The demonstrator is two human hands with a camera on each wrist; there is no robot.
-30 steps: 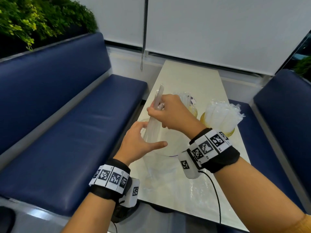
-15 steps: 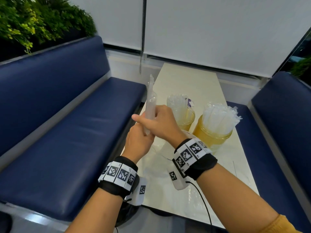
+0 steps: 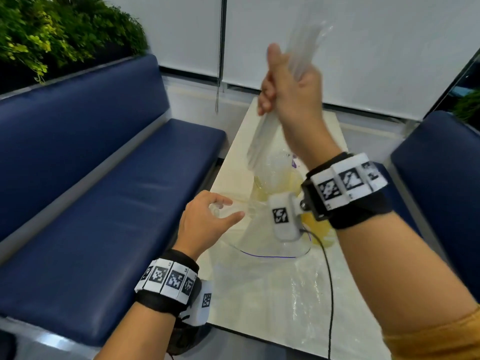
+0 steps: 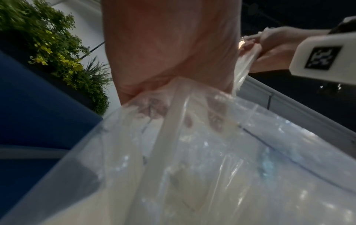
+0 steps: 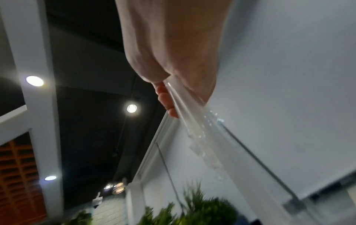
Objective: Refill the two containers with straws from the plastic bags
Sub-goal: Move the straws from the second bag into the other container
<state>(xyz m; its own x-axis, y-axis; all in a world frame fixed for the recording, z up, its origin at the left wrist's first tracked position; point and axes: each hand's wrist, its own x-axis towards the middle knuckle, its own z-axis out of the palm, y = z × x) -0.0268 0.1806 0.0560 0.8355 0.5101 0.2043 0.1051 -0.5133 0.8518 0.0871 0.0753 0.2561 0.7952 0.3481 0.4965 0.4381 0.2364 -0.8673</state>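
My right hand (image 3: 283, 81) is raised high over the table and grips a bundle of clear wrapped straws (image 3: 262, 136), which sticks out above and below the fist. The right wrist view shows the same straws (image 5: 192, 124) running out of the curled fingers (image 5: 165, 99). My left hand (image 3: 220, 211) is lower and holds the mouth of a clear plastic bag (image 3: 262, 245) lying on the table. In the left wrist view its fingers (image 4: 154, 109) show through the bag (image 4: 212, 167). Two yellowish containers (image 3: 270, 188) (image 3: 319, 232) stand behind the bag, partly hidden by my right wrist.
The narrow pale table (image 3: 233, 165) runs between two dark blue benches (image 3: 104, 216) (image 3: 441, 178). More crinkled clear plastic (image 3: 298, 302) lies on its near end, crossed by a black cable (image 3: 330, 281). Green plants (image 3: 52, 35) stand behind the left bench.
My right hand has risen well above the table, drawing the straw bundle up and to the right. My left hand has let go of the bundle and dropped to the bag's mouth.
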